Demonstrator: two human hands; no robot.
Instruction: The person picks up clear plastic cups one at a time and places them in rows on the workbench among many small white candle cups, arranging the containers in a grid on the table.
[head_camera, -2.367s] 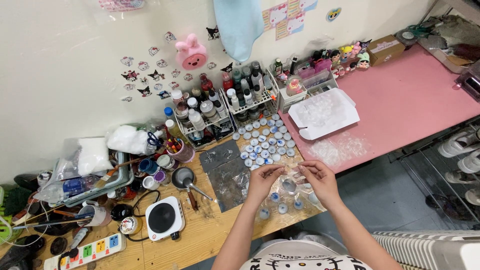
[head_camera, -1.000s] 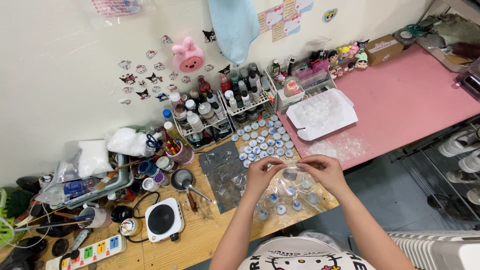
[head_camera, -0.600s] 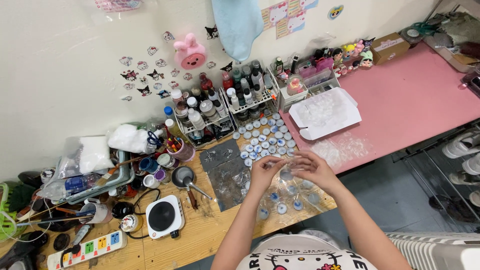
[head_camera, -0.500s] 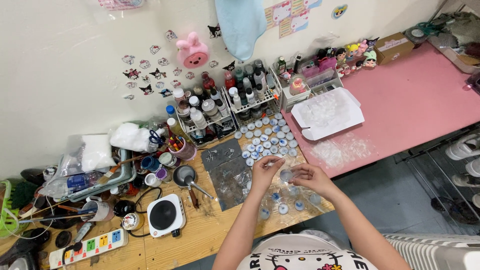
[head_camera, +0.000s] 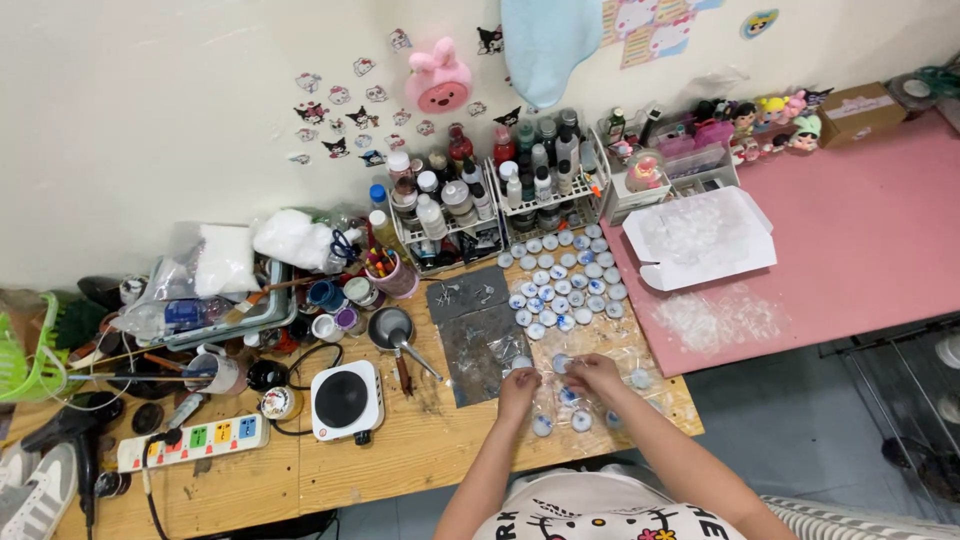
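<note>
A white wall rises behind the wooden table (head_camera: 400, 450). A pink table (head_camera: 880, 250) joins its right side. Bare wood lies left of the hot plate (head_camera: 345, 400). Right of the hot plate, both hands, left (head_camera: 519, 389) and right (head_camera: 597, 374), seem to pinch a small round cap (head_camera: 561, 364), though it is hard to see.

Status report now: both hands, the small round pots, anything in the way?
Left hand and right hand together over small round pots, each pinching something small. Grey mat beside left hand. Way clear.
</note>
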